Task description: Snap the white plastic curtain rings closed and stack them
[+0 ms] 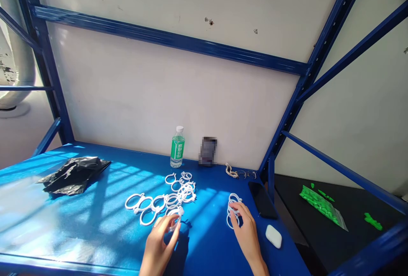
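Note:
In the head view, a loose pile of white plastic rings [158, 202] with small knobs lies on the blue table [124, 242]. My left hand [159, 242] is at the pile's near edge, thumb and fingers closed on one white ring [180, 211]. Farther right, a smaller overlapping row of white rings [235, 197] lies beside the phone. My right hand [247, 233] reaches onto this row, its thumb and fingertips curled about a ring there. Its fingers partly cover the row's lower rings.
A black plastic bag [75, 176] lies at left. At the back are a water bottle [177, 148], a blurred dark object [208, 152] and glasses [247, 174]. A black phone [263, 199] and white case [273, 236] lie right. Blue frame posts [287, 114] border the table; green pieces [321, 203] lie beyond.

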Action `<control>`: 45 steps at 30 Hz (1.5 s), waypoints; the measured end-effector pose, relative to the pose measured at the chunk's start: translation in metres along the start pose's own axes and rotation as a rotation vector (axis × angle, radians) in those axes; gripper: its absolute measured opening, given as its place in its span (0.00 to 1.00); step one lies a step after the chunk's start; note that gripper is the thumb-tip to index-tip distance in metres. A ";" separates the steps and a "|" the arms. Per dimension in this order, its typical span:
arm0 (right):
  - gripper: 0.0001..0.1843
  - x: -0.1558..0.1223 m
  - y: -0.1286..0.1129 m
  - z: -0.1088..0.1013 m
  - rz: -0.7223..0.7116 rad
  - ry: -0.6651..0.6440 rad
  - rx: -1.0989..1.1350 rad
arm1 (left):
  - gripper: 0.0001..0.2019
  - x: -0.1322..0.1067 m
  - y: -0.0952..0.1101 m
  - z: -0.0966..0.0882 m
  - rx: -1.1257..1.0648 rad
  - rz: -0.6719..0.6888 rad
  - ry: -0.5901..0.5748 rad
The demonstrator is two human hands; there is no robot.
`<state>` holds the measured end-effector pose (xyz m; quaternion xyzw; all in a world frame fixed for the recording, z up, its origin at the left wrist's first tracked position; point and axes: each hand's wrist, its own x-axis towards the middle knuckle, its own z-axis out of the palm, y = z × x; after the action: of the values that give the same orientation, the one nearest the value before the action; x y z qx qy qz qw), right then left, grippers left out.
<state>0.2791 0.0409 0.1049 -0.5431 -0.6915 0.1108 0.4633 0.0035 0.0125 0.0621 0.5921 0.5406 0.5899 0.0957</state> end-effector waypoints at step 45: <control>0.23 -0.014 -0.028 0.051 0.207 -0.128 0.656 | 0.15 0.001 0.026 0.045 -0.148 -0.138 -0.149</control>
<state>0.2219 0.0360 0.0874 -0.4243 -0.5880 0.4073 0.5553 0.0528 0.0265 0.0698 0.5868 0.5265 0.5747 0.2195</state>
